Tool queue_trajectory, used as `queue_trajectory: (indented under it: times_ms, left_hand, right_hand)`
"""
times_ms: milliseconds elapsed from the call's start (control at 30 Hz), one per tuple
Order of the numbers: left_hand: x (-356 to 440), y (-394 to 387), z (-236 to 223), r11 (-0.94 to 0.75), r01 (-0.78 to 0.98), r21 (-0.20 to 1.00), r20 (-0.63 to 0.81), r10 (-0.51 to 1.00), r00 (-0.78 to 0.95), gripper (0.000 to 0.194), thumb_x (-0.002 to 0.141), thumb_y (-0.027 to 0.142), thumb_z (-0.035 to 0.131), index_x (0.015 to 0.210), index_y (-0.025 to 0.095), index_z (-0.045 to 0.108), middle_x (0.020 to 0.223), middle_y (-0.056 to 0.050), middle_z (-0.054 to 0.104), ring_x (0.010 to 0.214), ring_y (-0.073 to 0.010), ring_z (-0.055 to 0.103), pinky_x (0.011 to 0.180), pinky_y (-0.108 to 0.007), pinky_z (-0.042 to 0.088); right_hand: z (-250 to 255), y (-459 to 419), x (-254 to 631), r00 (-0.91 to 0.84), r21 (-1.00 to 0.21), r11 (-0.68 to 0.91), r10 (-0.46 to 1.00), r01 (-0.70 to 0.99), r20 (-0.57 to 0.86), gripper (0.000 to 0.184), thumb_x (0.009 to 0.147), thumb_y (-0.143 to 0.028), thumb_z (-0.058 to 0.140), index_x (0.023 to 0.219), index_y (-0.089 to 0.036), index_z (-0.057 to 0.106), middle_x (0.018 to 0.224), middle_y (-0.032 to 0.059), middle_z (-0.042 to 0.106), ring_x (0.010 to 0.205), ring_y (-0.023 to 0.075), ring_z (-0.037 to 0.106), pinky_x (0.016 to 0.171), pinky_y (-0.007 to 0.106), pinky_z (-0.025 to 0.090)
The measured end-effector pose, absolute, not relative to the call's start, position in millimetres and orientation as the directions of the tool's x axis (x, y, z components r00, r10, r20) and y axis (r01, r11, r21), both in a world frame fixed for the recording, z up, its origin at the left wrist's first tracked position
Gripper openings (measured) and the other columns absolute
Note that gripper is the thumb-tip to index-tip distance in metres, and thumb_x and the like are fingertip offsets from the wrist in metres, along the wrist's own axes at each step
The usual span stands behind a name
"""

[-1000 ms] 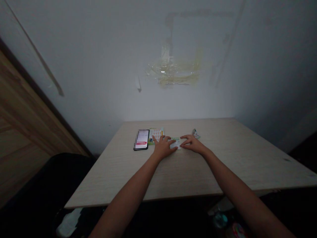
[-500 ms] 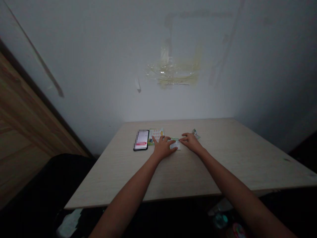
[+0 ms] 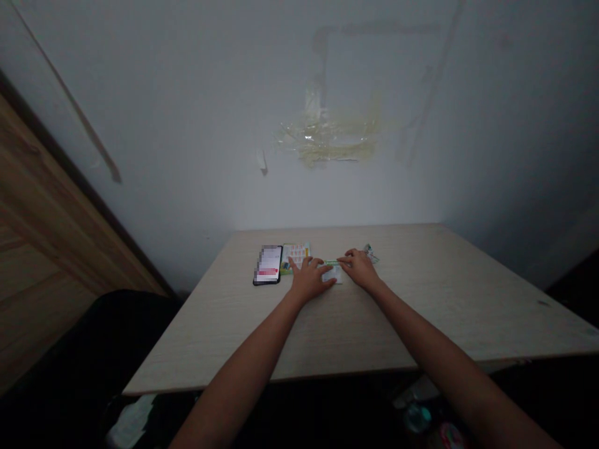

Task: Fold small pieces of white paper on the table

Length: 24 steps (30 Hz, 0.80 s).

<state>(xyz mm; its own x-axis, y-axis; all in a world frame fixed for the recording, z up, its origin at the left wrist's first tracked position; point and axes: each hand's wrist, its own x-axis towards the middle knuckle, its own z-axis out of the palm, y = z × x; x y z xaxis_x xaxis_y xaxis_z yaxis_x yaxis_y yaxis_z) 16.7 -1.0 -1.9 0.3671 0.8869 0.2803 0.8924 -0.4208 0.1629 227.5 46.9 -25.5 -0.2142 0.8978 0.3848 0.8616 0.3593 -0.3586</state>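
Paper slip [image 3: 332,273], white with a green strip along its far edge, lies between a person's left hand [image 3: 309,280] and right hand [image 3: 359,269] near the far side of a pale wood-grain surface [image 3: 449,299]. The left hand lies spread, its fingers fanned and its thumb reaching over the slip's near left corner. The right hand lies flatter, its fingertips [image 3: 341,262] at the slip's right end. Neither hand is pinching, and the two stay just apart with the slip between them.

Seen from the slip, a black smartphone [image 3: 268,264] lies at 9 o'clock, its screen pixelated. A green-and-orange printed card [image 3: 296,254] sits at 10 o'clock, just beside the phone and touching the left hand's fingertips. At 2 o'clock, a crumpled foil wrapper [image 3: 371,253] lies partly behind the right hand; what it holds, if anything, is too small to tell.

Strips of yellowed tape [image 3: 327,140] cling to the white wall [image 3: 187,125] above the surface at 12 o'clock. A wooden panel [image 3: 47,218] stands at 9 o'clock, with a dark chair back [image 3: 93,349] before it. A teal-capped bottle [image 3: 416,418] shows dimly below the surface's near edge at 4 o'clock.
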Motion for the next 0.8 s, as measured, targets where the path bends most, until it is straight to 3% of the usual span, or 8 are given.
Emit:
queue_trajectory:
  times_ms: [367,800]
  left_hand:
    - [17,-1,-1,-0.413,0.896,0.162,0.269,0.892,0.363,0.045,0.086,0.065,0.055,0.125,0.045,0.062,0.137,-0.001,0.057,0.136,-0.0365,0.036,0.105,-0.081,-0.009]
    - [18,-2,-1,-0.423,0.893,0.154,0.281,0.885,0.371,0.044,0.085,0.064,0.056,0.124,0.044,0.063,0.136,-0.001,0.057,0.135,-0.0361,0.037,0.106,-0.081,-0.008]
  right_hand:
    - [-28,49,231,-0.210,-0.417,0.376,0.896,0.828,0.391,0.029,0.087,-0.042,0.061,0.108,-0.030,0.077,0.113,0.0085,0.065,0.113,0.0275,0.055,0.107,0.050,0.038]
    - [-19,39,236,-0.266,-0.441,0.402,0.903,0.803,0.338,0.035,0.081,-0.040,0.071,0.110,-0.023,0.076,0.125,0.0127,0.062,0.117,0.0294,0.057,0.108,0.046,0.040]
